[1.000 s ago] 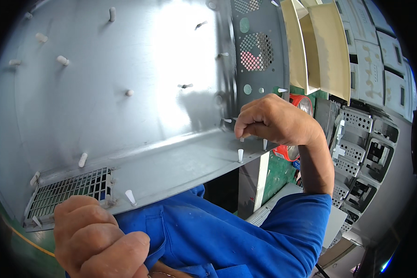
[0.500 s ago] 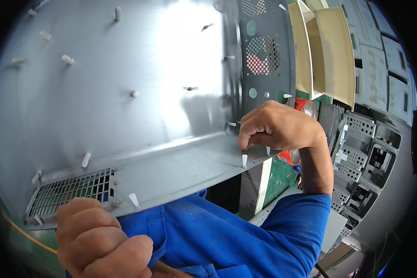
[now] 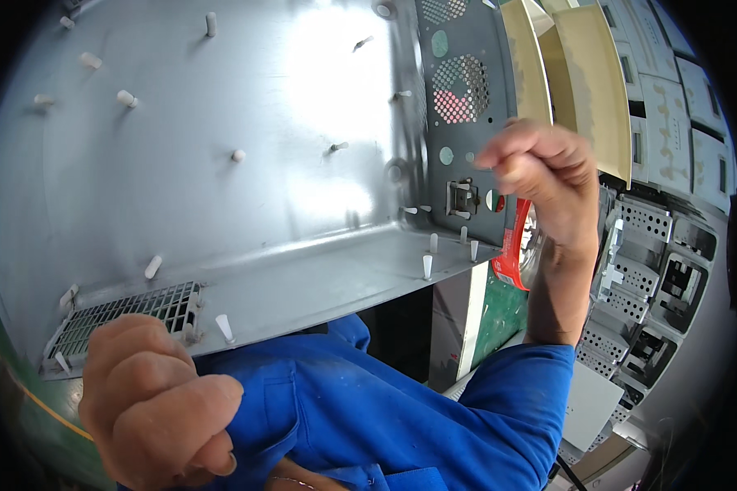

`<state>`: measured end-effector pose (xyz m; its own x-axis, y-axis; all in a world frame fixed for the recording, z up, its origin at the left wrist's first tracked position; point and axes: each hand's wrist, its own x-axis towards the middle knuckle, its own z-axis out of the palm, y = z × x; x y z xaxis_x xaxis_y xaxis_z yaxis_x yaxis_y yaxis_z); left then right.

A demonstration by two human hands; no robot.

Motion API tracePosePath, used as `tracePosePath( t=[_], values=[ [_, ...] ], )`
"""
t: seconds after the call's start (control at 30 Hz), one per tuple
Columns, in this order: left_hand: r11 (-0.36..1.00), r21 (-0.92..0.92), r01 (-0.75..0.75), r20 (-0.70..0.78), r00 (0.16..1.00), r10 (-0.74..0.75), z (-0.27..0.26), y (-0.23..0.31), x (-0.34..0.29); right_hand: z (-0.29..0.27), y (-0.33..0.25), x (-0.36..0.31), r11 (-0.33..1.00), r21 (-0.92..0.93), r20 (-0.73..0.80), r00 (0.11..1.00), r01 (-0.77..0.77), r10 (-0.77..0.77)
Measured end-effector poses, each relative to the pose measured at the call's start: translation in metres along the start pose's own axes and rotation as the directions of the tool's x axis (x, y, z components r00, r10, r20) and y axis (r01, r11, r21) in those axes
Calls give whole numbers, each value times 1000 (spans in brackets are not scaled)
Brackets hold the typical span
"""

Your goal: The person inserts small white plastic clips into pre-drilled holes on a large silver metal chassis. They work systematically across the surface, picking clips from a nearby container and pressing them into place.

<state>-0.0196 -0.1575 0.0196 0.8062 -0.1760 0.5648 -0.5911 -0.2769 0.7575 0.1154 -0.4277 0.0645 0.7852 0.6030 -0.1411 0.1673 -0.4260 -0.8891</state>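
A big grey sheet-metal enclosure point(image 3: 246, 213) lies before me with its inside showing. Small white tapered plugs stick out of its floor, walls and edges; one plug point(image 3: 225, 328) stands on the near edge by my left hand, another point(image 3: 427, 267) farther right. My left hand point(image 3: 155, 401) is a closed fist in front of the vent grille point(image 3: 135, 315); what it may hold is hidden. My right hand point(image 3: 549, 168) is above the outer edge of the perforated right side panel point(image 3: 475, 143), fingertips pinched together and slightly blurred. Whether anything is between them cannot be made out.
A red-labelled round container point(image 3: 512, 250) stands beyond the right panel, below my right forearm. Cream-coloured panels point(image 3: 590, 98) stand at the upper right. Several punched metal frames point(image 3: 643, 221) are stacked farther right. Green floor point(image 3: 504, 315) shows below the enclosure's right corner.
My right hand has moved up and right from the near corner to the side panel's edge, uncovering a metal socket fitting and plugs. My left fist has shifted slightly left. The view has shifted a little.
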Motion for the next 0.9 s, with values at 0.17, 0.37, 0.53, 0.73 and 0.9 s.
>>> tracePosePath(
  t=[0.17,0.37,0.53,0.73,0.9],
  values=[
    [999,-8,-35,-1,999,35,2,-3,0,-27,27,-6,873,487,-266,953,2,147],
    [999,-29,-35,26,999,36,1,-2,3,-47,96,-23,870,470,-633,744,152,213],
    [999,-48,7,53,999,-5,1,-1,3,-38,159,-33,947,291,-750,582,-136,314],
    [1000,0,20,99,995,-20,-3,0,2,-40,209,-34,994,94,-759,642,-52,106],
    [992,34,120,-28,993,-119,0,8,0,-28,194,-32,985,170,-788,594,-42,161]
  ],
)
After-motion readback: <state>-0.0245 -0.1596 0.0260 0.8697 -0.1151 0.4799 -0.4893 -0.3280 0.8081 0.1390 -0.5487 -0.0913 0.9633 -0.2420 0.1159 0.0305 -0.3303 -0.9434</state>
